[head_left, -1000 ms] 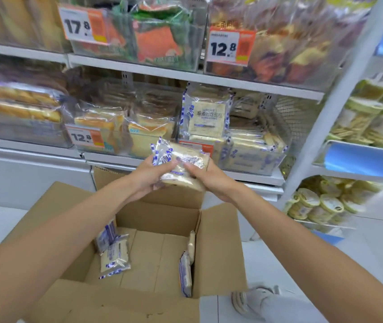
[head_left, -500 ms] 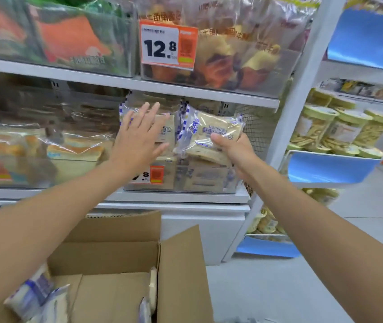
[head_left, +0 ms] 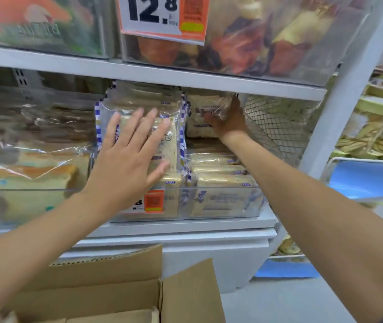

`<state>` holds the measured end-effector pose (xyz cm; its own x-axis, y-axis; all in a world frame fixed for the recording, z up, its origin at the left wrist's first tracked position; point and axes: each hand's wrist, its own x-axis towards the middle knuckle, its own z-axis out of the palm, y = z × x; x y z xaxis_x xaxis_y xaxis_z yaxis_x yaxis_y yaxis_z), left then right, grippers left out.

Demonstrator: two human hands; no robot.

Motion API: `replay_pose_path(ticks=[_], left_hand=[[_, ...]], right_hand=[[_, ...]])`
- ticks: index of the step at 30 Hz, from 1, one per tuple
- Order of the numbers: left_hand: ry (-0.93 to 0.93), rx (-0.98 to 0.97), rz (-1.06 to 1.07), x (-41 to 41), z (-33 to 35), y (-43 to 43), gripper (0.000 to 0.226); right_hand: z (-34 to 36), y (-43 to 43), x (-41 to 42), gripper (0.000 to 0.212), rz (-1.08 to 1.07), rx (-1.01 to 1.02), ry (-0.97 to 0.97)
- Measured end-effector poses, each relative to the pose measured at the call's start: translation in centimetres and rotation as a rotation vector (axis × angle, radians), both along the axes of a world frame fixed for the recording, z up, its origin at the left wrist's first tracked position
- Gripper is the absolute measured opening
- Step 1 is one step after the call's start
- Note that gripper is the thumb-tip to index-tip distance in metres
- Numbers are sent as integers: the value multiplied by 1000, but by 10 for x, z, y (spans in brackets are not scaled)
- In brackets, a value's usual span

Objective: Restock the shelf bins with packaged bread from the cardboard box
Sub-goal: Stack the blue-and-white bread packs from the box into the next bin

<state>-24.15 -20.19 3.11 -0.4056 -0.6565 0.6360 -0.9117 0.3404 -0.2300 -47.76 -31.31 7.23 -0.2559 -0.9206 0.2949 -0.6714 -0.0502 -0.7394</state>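
The head camera is showing the left hand, fingers straight and spread, pressing flat against an upright bread packet just left of centre. At 1 o'clock the right hand is gripping a second bread packet, thumb across its front and fingers reaching behind, under the shelf above. Both packets are standing in the clear bin, above flat stacked packets. The open cardboard box is sitting at 7 o'clock, and a price tag is hanging at 12 o'clock.

Bright even store light, glare on plastic wrappers, motion blur, wide-angle edge distortion
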Motion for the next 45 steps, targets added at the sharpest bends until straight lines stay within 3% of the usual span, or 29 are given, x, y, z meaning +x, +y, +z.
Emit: replay_pose_path(ticks=[3,6,9,12,17,23,27,31,33,37,41,45], left_hand=[[7,-13,-3,-1,0,0,68],[8,-25,1,-1,-1,-1,68],[11,-41,-6,-1,-2,-2,68],[23,-40,-24,-1,-2,-2,68],[17,-35,-19,0,-3,-1,68],[37,-35,-50,-1,-3,-1,68],[153,-68,-122,1,-1,1,73],[234,-94,-102,6,-4,20,62],[294,-45,-94,13,-6,38,55],[446,228,-84,39,-18,84,42],[615,533,13,85,-51,134,35],[720,707,180,136,-112,175,29]], right_hand=[[0,1,-3,116,-33,47,80],[-2,9,-6,123,-99,-50,78],[-9,18,-11,105,76,-171,348],[-11,15,-9,91,89,-107,408],[-14,11,-6,88,91,-86,512],[-9,17,-9,94,113,9,542],[-4,40,-9,94,102,-75,563],[-2,85,9,73,160,-195,309],[-4,117,29,53,191,-293,216],[-15,164,72,36,260,-351,294],[-57,197,120,22,398,-130,333],[-137,226,158,27,572,204,415]])
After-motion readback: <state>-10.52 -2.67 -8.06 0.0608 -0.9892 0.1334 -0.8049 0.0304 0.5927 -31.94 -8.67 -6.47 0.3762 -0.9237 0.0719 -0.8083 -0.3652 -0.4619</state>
